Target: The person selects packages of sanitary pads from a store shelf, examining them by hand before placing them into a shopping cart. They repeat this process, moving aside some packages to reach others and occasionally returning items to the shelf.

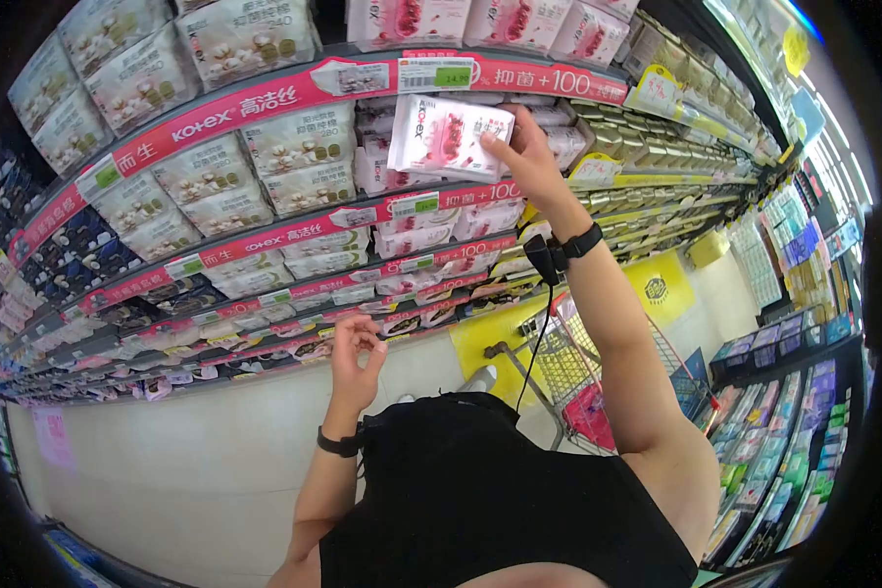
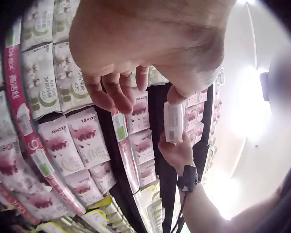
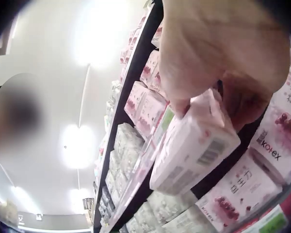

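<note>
My right hand [image 1: 531,162] grips the right end of a pink and white Kotex pack [image 1: 449,139], thumb on its printed front, before the shelf at the upper middle. In the right wrist view the hand [image 3: 223,53] pinches the pack [image 3: 194,145] from above, its barcode side showing. The left wrist view shows that same pack [image 2: 173,121] edge-on, upright. My left hand [image 1: 356,365] hangs lower left of the pack, holding nothing, its fingers loosely bent. Close to the camera, the left hand [image 2: 150,43] appears large, with its fingers pointing down.
Shelves of white cotton-print packs [image 1: 299,147] and pink packs [image 1: 412,240] run across the front, edged by a pink price strip [image 1: 235,113]. A wire shopping cart [image 1: 568,363] stands at the right, over yellow floor markings [image 1: 661,286]. More stocked shelves [image 1: 784,431] are at the far right.
</note>
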### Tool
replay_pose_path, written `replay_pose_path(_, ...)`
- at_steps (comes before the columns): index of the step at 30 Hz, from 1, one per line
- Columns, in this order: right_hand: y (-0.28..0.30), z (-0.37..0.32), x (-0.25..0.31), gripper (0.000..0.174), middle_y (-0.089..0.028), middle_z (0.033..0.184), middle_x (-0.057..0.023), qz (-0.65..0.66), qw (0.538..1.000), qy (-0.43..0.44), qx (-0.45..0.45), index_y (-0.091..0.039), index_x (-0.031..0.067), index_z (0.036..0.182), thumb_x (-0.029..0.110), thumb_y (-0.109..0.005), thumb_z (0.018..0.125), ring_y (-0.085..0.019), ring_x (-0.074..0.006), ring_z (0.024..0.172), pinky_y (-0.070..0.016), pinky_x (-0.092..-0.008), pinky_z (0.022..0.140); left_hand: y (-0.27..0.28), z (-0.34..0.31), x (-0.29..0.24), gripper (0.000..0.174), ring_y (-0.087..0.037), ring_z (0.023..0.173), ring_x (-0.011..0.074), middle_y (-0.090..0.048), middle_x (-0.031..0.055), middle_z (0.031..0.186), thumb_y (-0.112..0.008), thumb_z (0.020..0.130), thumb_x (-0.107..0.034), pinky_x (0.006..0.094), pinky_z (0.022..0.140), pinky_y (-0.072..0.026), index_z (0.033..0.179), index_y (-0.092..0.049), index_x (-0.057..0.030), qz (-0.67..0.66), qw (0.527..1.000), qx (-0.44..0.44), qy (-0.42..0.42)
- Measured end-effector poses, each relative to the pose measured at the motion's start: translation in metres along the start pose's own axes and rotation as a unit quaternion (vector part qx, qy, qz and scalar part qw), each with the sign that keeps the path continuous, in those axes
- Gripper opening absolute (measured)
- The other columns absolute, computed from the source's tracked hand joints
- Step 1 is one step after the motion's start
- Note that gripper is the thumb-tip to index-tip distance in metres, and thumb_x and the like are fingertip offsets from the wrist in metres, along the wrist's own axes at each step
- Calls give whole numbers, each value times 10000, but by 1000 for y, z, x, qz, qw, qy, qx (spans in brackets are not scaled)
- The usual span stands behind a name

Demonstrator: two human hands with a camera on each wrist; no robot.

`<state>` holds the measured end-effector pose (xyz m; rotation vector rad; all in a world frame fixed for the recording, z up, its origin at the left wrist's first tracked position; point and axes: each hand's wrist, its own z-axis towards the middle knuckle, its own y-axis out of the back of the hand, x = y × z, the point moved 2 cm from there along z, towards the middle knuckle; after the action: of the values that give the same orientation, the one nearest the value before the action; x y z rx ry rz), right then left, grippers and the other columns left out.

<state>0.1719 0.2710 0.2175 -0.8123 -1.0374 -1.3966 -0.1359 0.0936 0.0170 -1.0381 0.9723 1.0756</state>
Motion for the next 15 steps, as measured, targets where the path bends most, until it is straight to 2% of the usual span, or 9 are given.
replay_pose_path(2,6,12,-9,515,-638,1266,-93,-58,998,15,33,-434,14,1397,61,-724,975,-618,-178,1158,-497,-342,998,-1,-5,0,427,-584,912,120,-592,59,1107,-696,915,-9,295,843,-482,1297,-508,-47,22,1000,5,7)
replay_pose_path(5,4,28,-13,587,-610,1315,-113,-51,988,145,10,-424,17,1441,102,-749,959,-591,-150,1132,-504,-322,966,-2,-11,1,367,-593,905,116,-612,45,1071,-710,915,-23,293,838,-489,1244,-551,-42,38,999,15,20)
replay_pose_path(6,2,32,-6,638,-566,1394,-132,-70,982,174,-2,-392,16,1481,86,-748,956,-576,-171,1170,-490,-337,995,-3,-12,1,348,-595,902,115,-618,41,1060,-715,915,-33,292,837,-491,1228,-563,-41,40,999,20,26)
replay_pose_path(9,9,45,-26,632,-501,1468,-129,-87,987,138,2,-364,28,1493,20,-711,964,-580,-187,1220,-492,-344,1007,-6,-14,0,326,-604,901,130,-635,42,1044,-724,915,-53,299,832,-501,1210,-586,-40,78,996,40,32)
replay_pose_path(15,-2,56,-30,679,-508,1456,-152,-158,979,127,4,-341,32,1499,74,-749,957,-590,-197,1198,-502,-344,993,-4,-9,-17,340,-647,933,203,-667,47,1091,-736,925,-107,327,851,-516,1238,-605,-79,183,980,82,-11)
